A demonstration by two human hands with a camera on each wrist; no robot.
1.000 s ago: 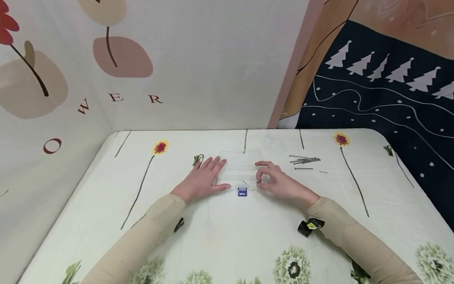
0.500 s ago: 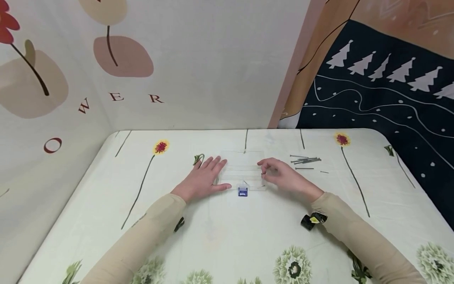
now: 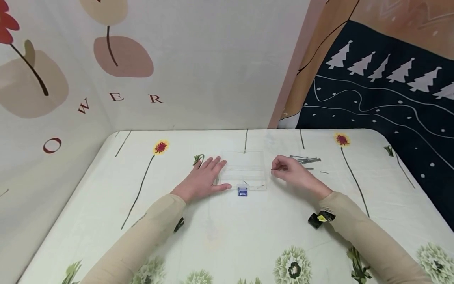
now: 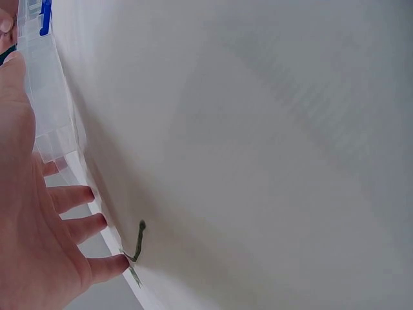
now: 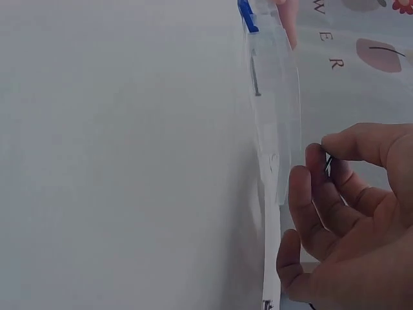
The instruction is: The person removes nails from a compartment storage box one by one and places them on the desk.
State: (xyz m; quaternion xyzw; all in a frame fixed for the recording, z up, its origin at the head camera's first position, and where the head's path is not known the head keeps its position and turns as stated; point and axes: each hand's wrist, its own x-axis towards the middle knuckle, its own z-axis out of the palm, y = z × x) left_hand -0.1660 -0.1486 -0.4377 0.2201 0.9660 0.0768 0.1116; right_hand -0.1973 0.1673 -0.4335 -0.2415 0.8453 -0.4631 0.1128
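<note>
A clear plastic box (image 3: 230,177) with a blue latch (image 3: 242,192) lies opened out in front of me, its see-through lid (image 3: 242,159) on the far side. Inside the near part are a couple of thin nails (image 5: 255,74). My left hand (image 3: 201,177) rests at the box's left edge, fingers spread and straight. Just off the right edge is my right hand (image 3: 289,171), thumb and fingertips pinched together. Between them the right wrist view shows a thin dark sliver of a nail (image 5: 328,163), mostly hidden by the fingers.
Several long grey nails (image 3: 308,160) lie in a loose pile right behind the right hand, and a shorter nail (image 3: 324,172) lies farther right. A flower-printed white cloth (image 3: 227,236) covers the table. Printed fabric hangs behind it.
My right hand has drawn back from over the box's right side and moved right, toward the nail pile, its fingertips still pinched. The left hand has stayed in place.
</note>
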